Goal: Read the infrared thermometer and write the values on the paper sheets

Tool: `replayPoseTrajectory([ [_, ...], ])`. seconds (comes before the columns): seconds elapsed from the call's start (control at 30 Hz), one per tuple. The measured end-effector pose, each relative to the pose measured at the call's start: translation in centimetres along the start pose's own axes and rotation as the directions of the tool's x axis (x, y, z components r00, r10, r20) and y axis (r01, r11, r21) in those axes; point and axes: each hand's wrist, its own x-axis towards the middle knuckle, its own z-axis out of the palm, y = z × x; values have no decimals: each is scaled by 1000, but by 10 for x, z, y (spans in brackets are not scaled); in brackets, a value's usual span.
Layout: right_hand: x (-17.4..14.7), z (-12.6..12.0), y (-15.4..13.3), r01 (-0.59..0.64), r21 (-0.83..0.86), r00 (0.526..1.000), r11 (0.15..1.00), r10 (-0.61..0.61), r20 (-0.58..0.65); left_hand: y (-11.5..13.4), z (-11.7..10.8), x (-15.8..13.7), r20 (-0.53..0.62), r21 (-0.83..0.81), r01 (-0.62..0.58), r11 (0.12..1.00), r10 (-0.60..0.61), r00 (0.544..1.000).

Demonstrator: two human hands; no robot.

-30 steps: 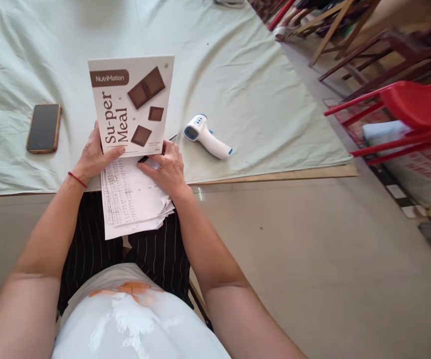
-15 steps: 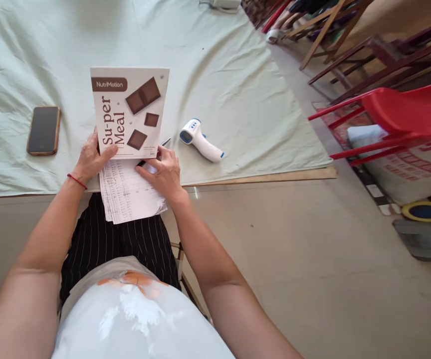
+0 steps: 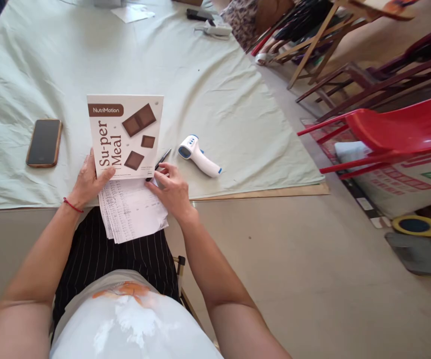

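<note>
A white box (image 3: 140,149) with brown chocolate pieces and the words NutriMotion Su-per Meal is in my left hand (image 3: 88,182), thumb on its front and the other fingers hidden behind. Below it a stack of printed papers (image 3: 133,214) overhangs the table edge above my lap. My right hand (image 3: 172,192) is at the box's lower right corner. Its thumb and fingers are closed around a dark pen (image 3: 164,155), whose tip points up and right. To the right lies a white and blue infrared thermometer (image 3: 200,157).
A phone in a brown case (image 3: 44,143) lies left on the pale tablecloth (image 3: 238,124). White paper (image 3: 133,13) and a white device (image 3: 217,30) are at the far side. Red chairs (image 3: 387,129) stand to the right, beside a printed sack (image 3: 406,179).
The view has tilted up, showing more of the table's far side. My right hand has shifted slightly right from the box's corner, and more of the pen shows. My left hand keeps the box.
</note>
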Motion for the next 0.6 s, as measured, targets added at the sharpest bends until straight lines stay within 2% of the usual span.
replayPoseTrajectory([
  [0.07,7,-7,11,-17,9,997,1000,17,-73,-1,0,0,2,16,3,1000,-3,1000],
  [0.1,12,-12,20,-67,-14,989,998,65,-129,-1,0,-1,-1,24,10,1000,-10,1000],
  [0.17,26,-25,39,-272,-125,943,954,239,-232,-2,0,-2,-6,27,21,999,-21,1000],
  [0.2,33,-31,49,-380,-188,914,906,336,-229,-2,0,-2,-7,25,22,999,-22,1000],
  [0.3,52,-48,70,-513,-328,845,793,533,-32,-2,0,-2,1,18,12,1000,-12,1000],
  [0.37,57,-56,69,-550,-322,796,771,600,79,-3,1,-1,7,21,6,1000,-6,1000],
  [0.43,51,-60,52,-594,-163,788,788,611,80,-4,2,0,6,17,7,1000,-8,1000],
  [0.5,34,-60,19,-558,187,825,809,566,12,-6,3,0,1,4,12,1000,-12,1000],
  [0.53,24,-59,-2,-488,413,845,769,535,3,-7,3,0,0,-3,13,1000,-13,1000],
  [0.57,13,-57,-24,-423,612,858,668,512,34,-8,4,0,-3,-7,14,1000,-14,1000],
  [0.6,3,-54,-47,-380,761,872,525,477,106,-9,4,0,-7,-8,16,1000,-16,1000],
])
